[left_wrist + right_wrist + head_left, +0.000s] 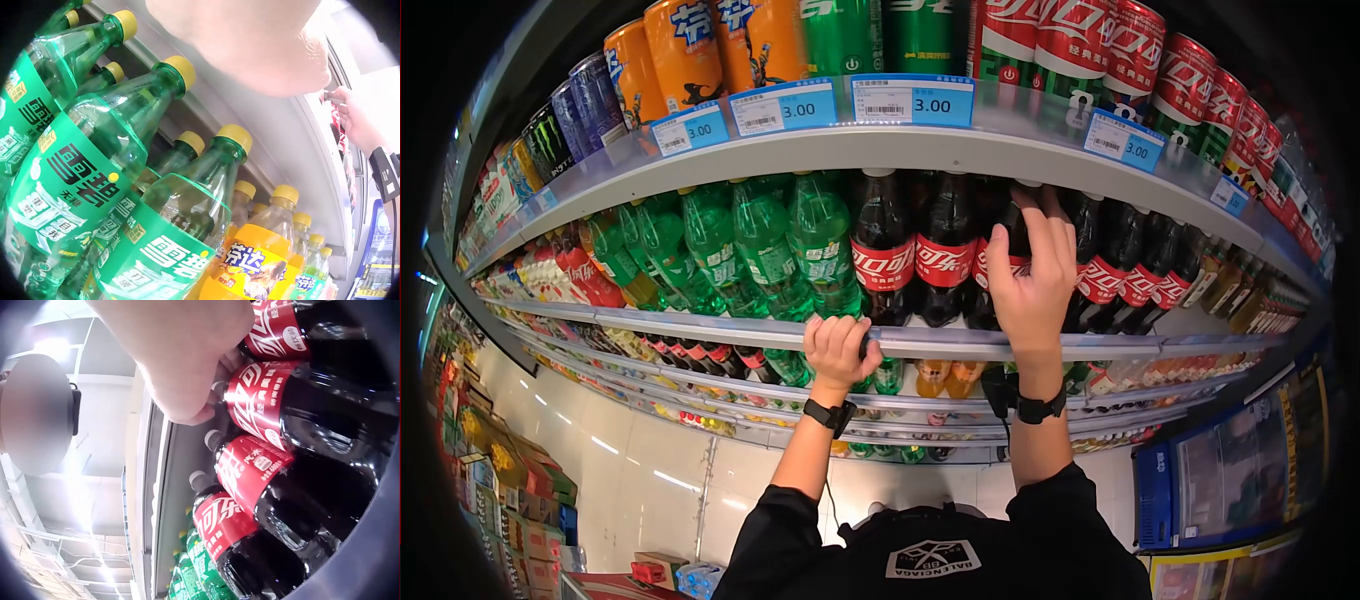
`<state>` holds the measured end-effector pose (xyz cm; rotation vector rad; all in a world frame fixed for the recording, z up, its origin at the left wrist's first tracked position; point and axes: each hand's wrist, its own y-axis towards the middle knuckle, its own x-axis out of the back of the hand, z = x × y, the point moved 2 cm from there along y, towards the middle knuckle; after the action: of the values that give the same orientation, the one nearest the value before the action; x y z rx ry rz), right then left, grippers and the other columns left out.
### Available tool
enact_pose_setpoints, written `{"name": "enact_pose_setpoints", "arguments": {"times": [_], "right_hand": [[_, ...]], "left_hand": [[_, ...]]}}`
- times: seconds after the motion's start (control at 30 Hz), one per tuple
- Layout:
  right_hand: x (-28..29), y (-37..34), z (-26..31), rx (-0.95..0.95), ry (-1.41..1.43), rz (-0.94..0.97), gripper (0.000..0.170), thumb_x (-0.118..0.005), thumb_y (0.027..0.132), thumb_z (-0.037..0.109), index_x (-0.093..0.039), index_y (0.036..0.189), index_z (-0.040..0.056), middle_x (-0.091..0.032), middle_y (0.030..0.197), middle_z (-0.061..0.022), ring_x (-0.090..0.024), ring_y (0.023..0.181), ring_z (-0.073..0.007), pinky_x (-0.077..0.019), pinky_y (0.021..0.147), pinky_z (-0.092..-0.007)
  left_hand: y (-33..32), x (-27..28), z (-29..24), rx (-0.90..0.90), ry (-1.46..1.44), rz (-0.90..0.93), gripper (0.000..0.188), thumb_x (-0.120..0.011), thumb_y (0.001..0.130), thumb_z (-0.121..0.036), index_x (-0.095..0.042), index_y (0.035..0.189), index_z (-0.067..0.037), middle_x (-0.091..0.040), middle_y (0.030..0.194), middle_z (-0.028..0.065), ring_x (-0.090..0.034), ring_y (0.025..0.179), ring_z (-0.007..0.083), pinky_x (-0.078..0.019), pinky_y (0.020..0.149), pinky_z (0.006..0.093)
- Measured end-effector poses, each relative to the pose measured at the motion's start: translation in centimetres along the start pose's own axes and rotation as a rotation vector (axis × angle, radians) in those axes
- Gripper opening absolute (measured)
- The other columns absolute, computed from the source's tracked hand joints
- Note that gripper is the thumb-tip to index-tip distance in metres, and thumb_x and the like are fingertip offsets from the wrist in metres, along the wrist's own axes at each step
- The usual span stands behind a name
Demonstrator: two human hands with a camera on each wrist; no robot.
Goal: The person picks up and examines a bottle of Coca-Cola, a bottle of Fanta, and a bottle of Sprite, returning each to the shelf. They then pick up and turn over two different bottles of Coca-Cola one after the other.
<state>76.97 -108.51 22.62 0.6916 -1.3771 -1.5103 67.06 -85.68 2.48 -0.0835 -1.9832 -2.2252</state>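
In the head view, the left hand [840, 350] grips the front edge of the shelf [940, 343] below the green bottles, its fingers curled over the edge. The right hand [1036, 270] is at a cola bottle [1012, 240] in the row with red labels, thumb on one side and fingertips near its cap. In the right wrist view, the right hand's fingers [230, 359] are around the neck of a cola bottle [262, 400]; the palm hides part of it. In the left wrist view, the left hand [250, 44] covers the top, its fingertips out of sight.
Green bottles [765, 235] stand left of the cola bottles. Cans [685, 60] line the shelf above, behind price tags [913, 100]. Orange bottles [256, 256] and green bottles stand on a lower shelf. A blue-framed cooler [1220, 480] is at the lower right.
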Motion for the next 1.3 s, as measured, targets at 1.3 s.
{"name": "enact_pose_setpoints", "arguments": {"times": [1.3], "right_hand": [[10.2, -5.6, 3.6, -0.226, 1.088, -0.526, 0.045, -0.050, 0.103, 0.022, -0.046, 0.141, 0.0005, -0.046, 0.145, -0.0305, -0.065, 0.113, -0.0407, -0.0600, 0.094, -0.0514]], "left_hand": [[6.0, 9.7, -13.5, 1.315, -2.281, 0.623, 0.070, -0.045, 0.110, -0.052, -0.036, 0.150, 0.005, -0.066, 0.122, 0.0284, -0.073, 0.096, 0.0352, -0.0627, 0.082, 0.0438]]}}
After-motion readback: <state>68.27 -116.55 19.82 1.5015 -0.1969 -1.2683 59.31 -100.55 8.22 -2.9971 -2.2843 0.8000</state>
